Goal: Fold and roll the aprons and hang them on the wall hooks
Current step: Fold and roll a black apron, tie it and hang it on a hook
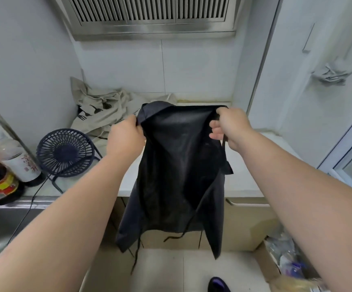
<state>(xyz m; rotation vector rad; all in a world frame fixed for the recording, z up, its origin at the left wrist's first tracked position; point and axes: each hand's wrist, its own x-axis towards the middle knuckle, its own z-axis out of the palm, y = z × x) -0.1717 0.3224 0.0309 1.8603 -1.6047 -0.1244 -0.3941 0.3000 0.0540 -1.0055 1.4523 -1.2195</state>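
Above the kitchen counter (pixel 244 182), left hand (pixel 125 137) and right hand (pixel 230 128) grip the black apron's (pixel 181 175) top corners

A black apron (pixel 179 165) hangs held by its top corners before the tabletop's front edge (ties dangling), a beige apron (pixel 99 108) crumpled at the back-left corner.
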